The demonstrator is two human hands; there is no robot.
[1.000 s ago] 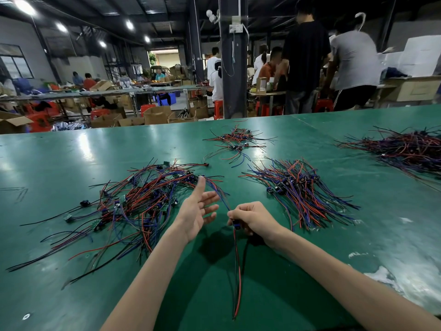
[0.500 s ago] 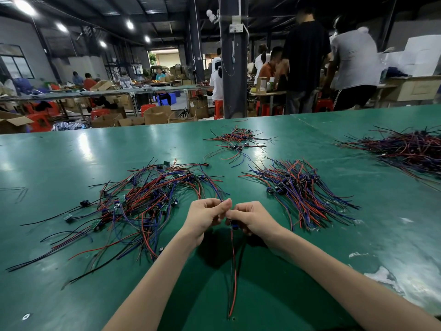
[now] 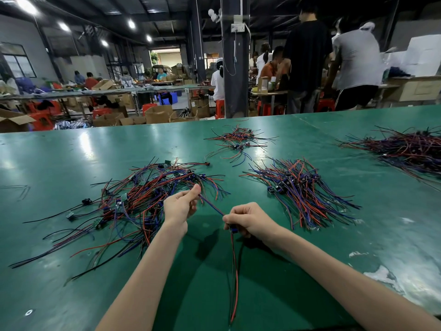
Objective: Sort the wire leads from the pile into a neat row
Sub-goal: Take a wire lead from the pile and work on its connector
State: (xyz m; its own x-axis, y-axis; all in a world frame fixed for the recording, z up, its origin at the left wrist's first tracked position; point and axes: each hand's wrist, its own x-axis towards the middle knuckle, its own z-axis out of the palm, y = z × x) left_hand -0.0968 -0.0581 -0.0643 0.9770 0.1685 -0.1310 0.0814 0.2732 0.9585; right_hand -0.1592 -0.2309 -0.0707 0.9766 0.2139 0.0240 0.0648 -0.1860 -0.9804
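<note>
On green table (image 3: 71, 151), pile (image 3: 143, 199) left of held lead (image 3: 212, 205), bundle (image 3: 300, 192) right

Nothing legible anywhere I look. The small green boards (image 3: 123, 197) in the pile of wire leads (image 3: 148, 187) just left of the left grip (image 3: 180, 207) are too tiny to show any print. Far beyond it, the cardboard boxes (image 3: 158, 113) and the white socket plate (image 3: 237, 27) on the pillar (image 3: 235, 80) are too blurred to read.

Forearms reach forward, left hand (image 3: 180, 207) and right hand (image 3: 249, 219) both pinching one wire lead (image 3: 212, 206), fingers curled.
</note>
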